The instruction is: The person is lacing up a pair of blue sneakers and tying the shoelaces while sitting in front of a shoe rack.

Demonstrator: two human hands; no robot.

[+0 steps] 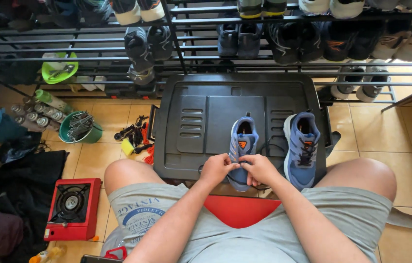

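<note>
A person sits on a red stool (240, 210) with knees apart, looking down at a black plastic lid (201, 122) of a bin that serves as the tabletop. Two blue sneakers stand on it with toes pointing near. The left blue sneaker (243, 141) sits at the near edge of the lid, and both hands meet over its front. The left hand (218, 168) is closed, pinching lace at the sneaker's near left side. The right hand (260, 169) is also closed, fingers gripping the lace just beside the left hand, the two hands touching or nearly so. The exact hold of the fingertips is hidden. The right blue sneaker (303, 146) stands just to the right, untouched, with dark laces and an orange tag on its tongue.

On the tiled floor to the left lie a red portable gas stove (73, 208), a green bucket of metal tools (80, 127), a cluster of small bottles (35, 116) and a dark pile of cloth (25, 180). Between the bucket and the lid lies a small heap of brushes and bits (135, 136). At the far side, a black metal shoe rack (264, 48) holds many pairs of shoes, and a green bowl (59, 68) rests on its lower left shelf.
</note>
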